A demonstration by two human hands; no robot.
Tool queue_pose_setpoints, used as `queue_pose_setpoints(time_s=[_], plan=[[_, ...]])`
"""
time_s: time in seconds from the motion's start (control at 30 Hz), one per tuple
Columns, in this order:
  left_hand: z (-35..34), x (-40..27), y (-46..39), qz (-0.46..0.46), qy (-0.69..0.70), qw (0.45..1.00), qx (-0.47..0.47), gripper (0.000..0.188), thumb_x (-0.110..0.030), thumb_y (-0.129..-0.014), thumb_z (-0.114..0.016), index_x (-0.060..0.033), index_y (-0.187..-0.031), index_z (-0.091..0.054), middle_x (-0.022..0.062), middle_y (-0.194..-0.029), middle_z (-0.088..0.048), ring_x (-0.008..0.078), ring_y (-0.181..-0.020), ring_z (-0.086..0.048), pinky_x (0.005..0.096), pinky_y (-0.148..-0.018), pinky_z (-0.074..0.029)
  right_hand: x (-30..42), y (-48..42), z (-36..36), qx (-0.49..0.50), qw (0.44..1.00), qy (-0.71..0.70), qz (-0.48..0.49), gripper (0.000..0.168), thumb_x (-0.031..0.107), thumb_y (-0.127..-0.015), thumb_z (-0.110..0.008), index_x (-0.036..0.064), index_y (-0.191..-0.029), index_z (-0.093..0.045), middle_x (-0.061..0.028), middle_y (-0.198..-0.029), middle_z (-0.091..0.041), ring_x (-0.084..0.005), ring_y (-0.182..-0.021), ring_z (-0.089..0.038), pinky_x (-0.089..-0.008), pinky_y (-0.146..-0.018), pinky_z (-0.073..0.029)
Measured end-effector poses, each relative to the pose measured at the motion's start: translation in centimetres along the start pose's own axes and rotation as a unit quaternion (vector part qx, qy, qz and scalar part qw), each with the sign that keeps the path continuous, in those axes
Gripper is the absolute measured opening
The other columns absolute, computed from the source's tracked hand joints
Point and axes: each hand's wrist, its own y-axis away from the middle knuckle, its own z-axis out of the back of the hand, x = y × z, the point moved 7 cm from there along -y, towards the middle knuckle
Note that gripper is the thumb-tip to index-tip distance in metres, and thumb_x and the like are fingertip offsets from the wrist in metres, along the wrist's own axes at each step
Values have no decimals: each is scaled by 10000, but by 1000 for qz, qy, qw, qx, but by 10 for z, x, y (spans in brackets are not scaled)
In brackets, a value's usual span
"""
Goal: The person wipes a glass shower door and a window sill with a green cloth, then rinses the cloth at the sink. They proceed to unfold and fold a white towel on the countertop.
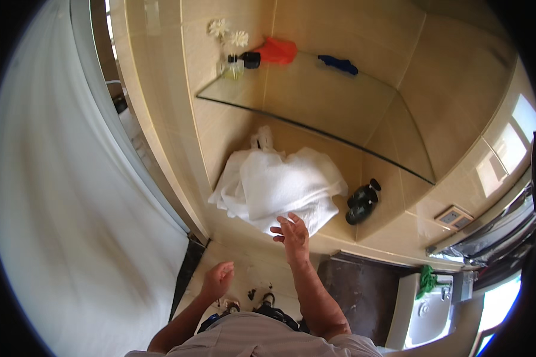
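A heap of white towels (pixel 286 178) lies in the tiled wall niche in front of me. My right hand (pixel 291 233) reaches up to the heap's lower front edge, fingers apart and a little bent; whether it touches the cloth I cannot tell. My left hand (pixel 219 280) hangs lower and to the left over the pale floor, away from the towels, its fingers curled loosely with nothing visible in them. To the right of the heap stand two dark pump bottles (pixel 359 210).
Above the towels spans a glass shelf (pixel 312 127) with a reed diffuser (pixel 232 69), an orange cloth (pixel 279 50) and a dark blue cloth (pixel 338 64). A white curtain (pixel 80 201) fills the left. At lower right, a green cloth (pixel 427 282) hangs over a white sink (pixel 411 308).
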Motion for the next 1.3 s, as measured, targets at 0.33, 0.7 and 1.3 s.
queue_pose_setpoints(time_s=[0.33, 0.7, 1.3], plan=[[9, -46, -44, -15, 38, 999, -11, 302, -100, -909, -632, 33, -1178, -606, 126, -1008, -708, 134, -853, -674, 275, -763, -542, -22, -46, -25, 59, 991, -89, -78, 312, 278, -950, -639, 6, -1016, -501, -95, -908, -644, -175, -749, -677, -273, -567, -531], [17, -69, -156, -46, 186, 975, 112, 270, -92, -972, -603, 37, -1208, -573, 118, -1073, -680, 141, -948, -660, 282, -822, -542, 28, -60, -41, -76, 996, -2, 46, 331, 247, -913, -710, -12, -857, -511, -62, -655, -577, -120, -497, -513, -269, -455, -421], [-44, -79, -205, 16, 321, 854, 410, 381, -215, -1003, -555, 14, -1303, -497, 135, -1201, -615, 211, -1047, -628, 328, -834, -537, 145, -18, -69, -15, 929, -305, 208, 448, 168, -956, -545, -18, -1353, -452, -178, -1236, -615, -286, -1077, -643, -411, -916, -539]])
